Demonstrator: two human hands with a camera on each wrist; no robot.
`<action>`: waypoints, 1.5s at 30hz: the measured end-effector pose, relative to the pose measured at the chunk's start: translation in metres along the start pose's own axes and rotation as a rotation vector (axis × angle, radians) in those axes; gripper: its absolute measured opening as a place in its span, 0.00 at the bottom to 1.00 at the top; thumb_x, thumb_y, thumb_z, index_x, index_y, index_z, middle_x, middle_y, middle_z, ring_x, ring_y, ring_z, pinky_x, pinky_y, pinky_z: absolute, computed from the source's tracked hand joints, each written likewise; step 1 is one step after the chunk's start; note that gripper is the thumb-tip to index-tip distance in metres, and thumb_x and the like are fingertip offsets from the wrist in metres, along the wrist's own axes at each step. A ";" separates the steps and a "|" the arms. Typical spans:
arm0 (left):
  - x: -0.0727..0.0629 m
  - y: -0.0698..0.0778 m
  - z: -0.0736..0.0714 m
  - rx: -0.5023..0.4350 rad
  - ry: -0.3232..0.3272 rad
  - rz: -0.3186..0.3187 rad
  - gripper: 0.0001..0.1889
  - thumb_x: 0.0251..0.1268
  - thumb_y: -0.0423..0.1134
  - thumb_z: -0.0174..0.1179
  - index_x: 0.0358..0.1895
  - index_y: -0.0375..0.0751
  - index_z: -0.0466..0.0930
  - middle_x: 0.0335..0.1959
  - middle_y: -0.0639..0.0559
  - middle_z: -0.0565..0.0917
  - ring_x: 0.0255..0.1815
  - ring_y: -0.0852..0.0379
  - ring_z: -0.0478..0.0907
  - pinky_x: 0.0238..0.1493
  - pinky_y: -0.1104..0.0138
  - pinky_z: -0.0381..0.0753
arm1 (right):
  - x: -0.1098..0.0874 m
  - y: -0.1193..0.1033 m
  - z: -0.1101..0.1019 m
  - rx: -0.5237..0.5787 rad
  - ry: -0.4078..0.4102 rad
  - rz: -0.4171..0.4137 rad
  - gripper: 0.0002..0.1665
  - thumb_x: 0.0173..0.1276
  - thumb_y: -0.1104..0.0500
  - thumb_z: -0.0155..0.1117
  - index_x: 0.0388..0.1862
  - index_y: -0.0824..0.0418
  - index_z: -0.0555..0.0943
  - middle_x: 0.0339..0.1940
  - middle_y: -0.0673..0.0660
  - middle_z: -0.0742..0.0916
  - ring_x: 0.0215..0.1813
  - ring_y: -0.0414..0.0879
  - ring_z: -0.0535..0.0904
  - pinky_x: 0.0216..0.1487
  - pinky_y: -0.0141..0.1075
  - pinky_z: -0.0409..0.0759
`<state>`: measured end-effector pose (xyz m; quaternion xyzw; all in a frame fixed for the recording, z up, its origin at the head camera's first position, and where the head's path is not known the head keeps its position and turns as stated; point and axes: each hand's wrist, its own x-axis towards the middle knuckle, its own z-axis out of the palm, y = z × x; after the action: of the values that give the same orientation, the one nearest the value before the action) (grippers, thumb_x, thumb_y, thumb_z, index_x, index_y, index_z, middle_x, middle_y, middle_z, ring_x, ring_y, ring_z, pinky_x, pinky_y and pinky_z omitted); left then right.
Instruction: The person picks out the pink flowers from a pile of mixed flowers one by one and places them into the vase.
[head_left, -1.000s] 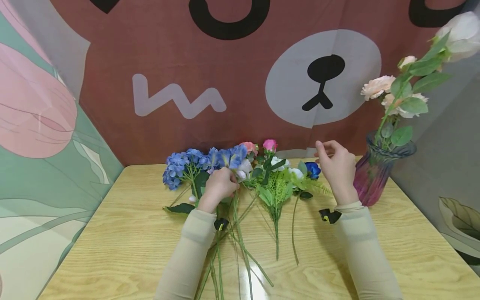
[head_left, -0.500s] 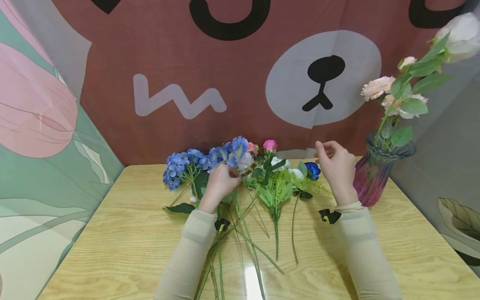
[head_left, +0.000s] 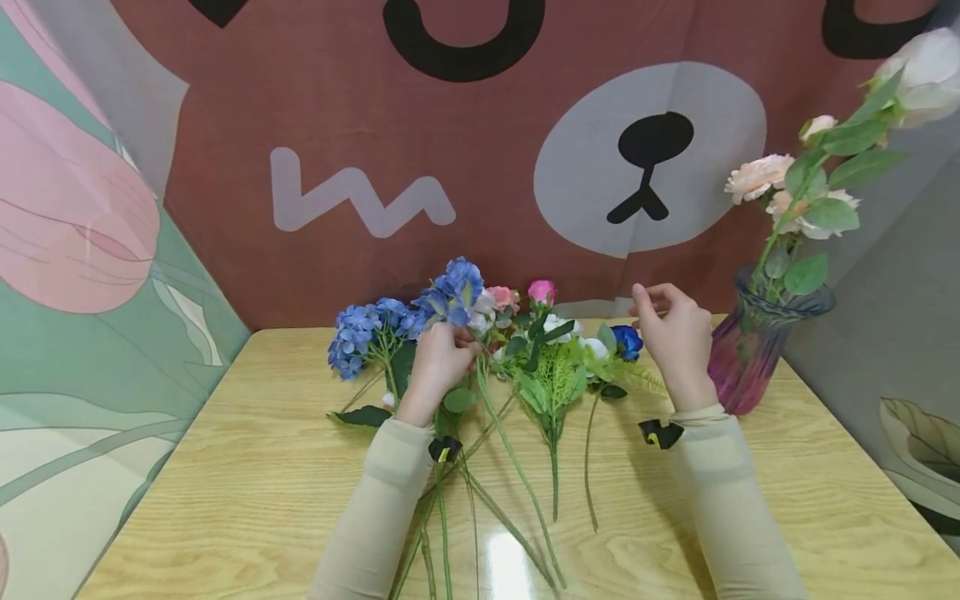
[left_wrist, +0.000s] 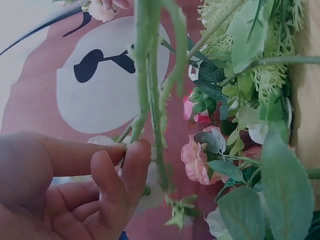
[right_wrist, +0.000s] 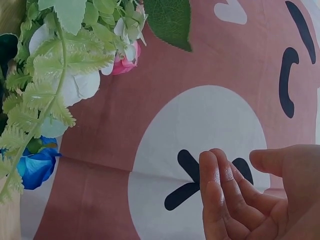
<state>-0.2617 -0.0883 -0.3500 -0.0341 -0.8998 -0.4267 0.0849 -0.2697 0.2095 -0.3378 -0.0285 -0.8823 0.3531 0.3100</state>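
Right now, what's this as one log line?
left grip: pinching slender green stem | right grip: empty | ribbed pink-and-blue translucent vase: holding white and peach flowers

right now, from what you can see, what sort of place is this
Probably an indoor flower-arranging corner, perhaps staged: a wood-grain table with loose flowers lying on it, a glass vase holding pale blooms, and a cartoon-face backdrop behind.
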 end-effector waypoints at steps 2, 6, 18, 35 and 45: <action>0.000 0.000 0.000 -0.002 0.004 -0.004 0.05 0.58 0.35 0.62 0.33 0.36 0.84 0.24 0.47 0.85 0.15 0.62 0.78 0.21 0.69 0.78 | 0.000 0.000 0.000 0.000 0.002 -0.001 0.33 0.68 0.32 0.45 0.42 0.58 0.82 0.31 0.57 0.89 0.22 0.35 0.80 0.13 0.35 0.67; 0.001 -0.002 0.001 0.022 -0.006 -0.017 0.05 0.58 0.36 0.62 0.30 0.39 0.84 0.19 0.48 0.84 0.14 0.61 0.78 0.25 0.67 0.78 | 0.001 0.001 0.000 0.004 0.007 -0.013 0.33 0.68 0.32 0.46 0.41 0.58 0.82 0.30 0.57 0.89 0.22 0.34 0.80 0.13 0.35 0.67; -0.001 0.002 -0.001 0.231 0.062 0.054 0.21 0.47 0.30 0.56 0.07 0.49 0.56 0.09 0.58 0.52 0.14 0.58 0.46 0.20 0.68 0.50 | 0.000 0.001 0.000 0.002 0.009 -0.012 0.31 0.69 0.35 0.47 0.41 0.59 0.82 0.30 0.57 0.89 0.27 0.51 0.85 0.15 0.35 0.69; 0.013 0.005 -0.032 0.322 -0.185 -0.011 0.17 0.42 0.27 0.51 0.06 0.47 0.60 0.04 0.55 0.61 0.08 0.56 0.62 0.14 0.69 0.57 | 0.000 0.003 0.002 0.015 0.010 -0.018 0.28 0.69 0.36 0.49 0.40 0.58 0.82 0.29 0.56 0.88 0.21 0.38 0.80 0.15 0.36 0.69; 0.026 -0.008 -0.042 0.069 -0.371 -0.116 0.12 0.49 0.32 0.61 0.12 0.41 0.73 0.13 0.48 0.81 0.21 0.49 0.84 0.33 0.58 0.84 | -0.001 0.002 0.004 0.007 -0.002 -0.009 0.31 0.69 0.33 0.46 0.41 0.57 0.82 0.29 0.57 0.88 0.23 0.44 0.82 0.15 0.36 0.69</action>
<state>-0.2833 -0.1260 -0.3251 -0.0572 -0.9145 -0.3862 -0.1060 -0.2717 0.2087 -0.3418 -0.0231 -0.8816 0.3548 0.3106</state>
